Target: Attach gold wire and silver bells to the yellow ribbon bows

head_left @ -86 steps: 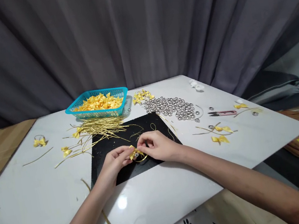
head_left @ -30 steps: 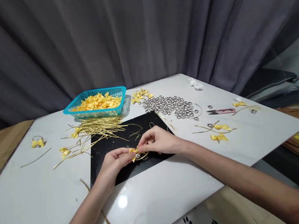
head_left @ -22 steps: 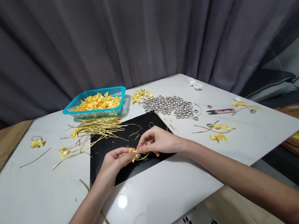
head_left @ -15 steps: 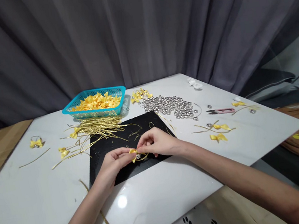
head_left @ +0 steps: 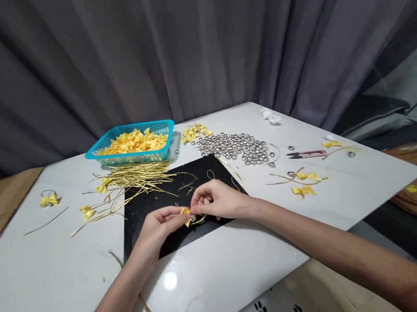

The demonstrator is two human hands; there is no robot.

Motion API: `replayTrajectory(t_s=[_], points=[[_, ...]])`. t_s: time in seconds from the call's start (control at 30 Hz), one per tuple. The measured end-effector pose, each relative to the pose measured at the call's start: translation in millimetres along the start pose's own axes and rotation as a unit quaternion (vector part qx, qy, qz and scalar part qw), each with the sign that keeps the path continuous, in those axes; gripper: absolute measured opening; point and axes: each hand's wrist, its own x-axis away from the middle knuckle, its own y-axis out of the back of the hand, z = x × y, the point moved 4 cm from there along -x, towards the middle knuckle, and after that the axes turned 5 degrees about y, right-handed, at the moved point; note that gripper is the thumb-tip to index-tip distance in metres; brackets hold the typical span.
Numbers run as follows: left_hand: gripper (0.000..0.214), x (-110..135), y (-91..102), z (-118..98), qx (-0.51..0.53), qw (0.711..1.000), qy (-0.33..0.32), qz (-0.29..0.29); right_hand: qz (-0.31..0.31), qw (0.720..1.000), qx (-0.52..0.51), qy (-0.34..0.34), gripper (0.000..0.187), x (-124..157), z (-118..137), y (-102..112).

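Note:
My left hand (head_left: 159, 227) and my right hand (head_left: 215, 200) meet over a black mat (head_left: 168, 199) on the white table (head_left: 219, 270). Between their pinched fingertips is a small yellow ribbon bow (head_left: 186, 214) with a silver bell and a loop of gold wire under it. The left fingers pinch the bow. The right fingers pinch the gold wire beside it. Both hands rest low on the mat.
A teal basket (head_left: 131, 146) of yellow bows stands at the back, with a bundle of gold wires (head_left: 138, 175) in front. A heap of silver bells (head_left: 236, 146) lies right of it. Pink snips (head_left: 307, 154) and loose finished bows (head_left: 303, 184) lie right; another bow (head_left: 48, 200) lies far left.
Both hands stay pinched on the bow and wire at the same spot on the mat; the right fingers have shifted slightly along the wire, and the view has drifted a little.

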Motion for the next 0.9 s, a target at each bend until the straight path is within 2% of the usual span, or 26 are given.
replayTrajectory(t_s=[0.27,0.47,0.53,0.6,0.67,0.73,0.8,0.9], points=[[0.024,1.9,-2.6,-3.3,0.004,1.0,-0.002,-0.016,-0.01,1.0,0.022,0.008,0.006,1.3,2.2,-0.8],[0.02,1.2,1.0,-2.0,-0.002,0.999,-0.024,-0.027,0.061,0.998,-0.003,-0.003,0.012,0.3,-1.5,5.9],[0.018,1.7,1.1,-2.1,-0.001,0.999,-0.027,-0.02,0.044,0.999,0.001,0.008,0.015,-0.1,0.7,10.6],[0.015,2.6,-0.7,-3.2,-0.008,0.999,-0.032,-0.003,-0.007,0.999,0.0,0.046,0.015,-0.9,4.9,14.6],[0.013,3.9,-3.8,-4.8,-0.021,0.999,-0.039,0.02,-0.031,0.996,-0.034,0.076,0.013,-2.1,7.1,12.8],[0.012,5.4,-6.8,-6.2,-0.026,0.998,-0.045,0.04,0.015,0.993,-0.093,0.07,0.014,-4.0,5.5,4.2],[0.011,6.5,-8.3,-7.2,-0.025,0.997,-0.046,0.05,0.083,0.986,-0.139,0.044,0.024,-5.1,2.4,-4.4],[0.01,7.2,-7.5,-8.8,-0.032,0.997,-0.051,0.051,0.144,0.979,-0.141,0.0,0.038,-3.9,-0.7,-4.4]])
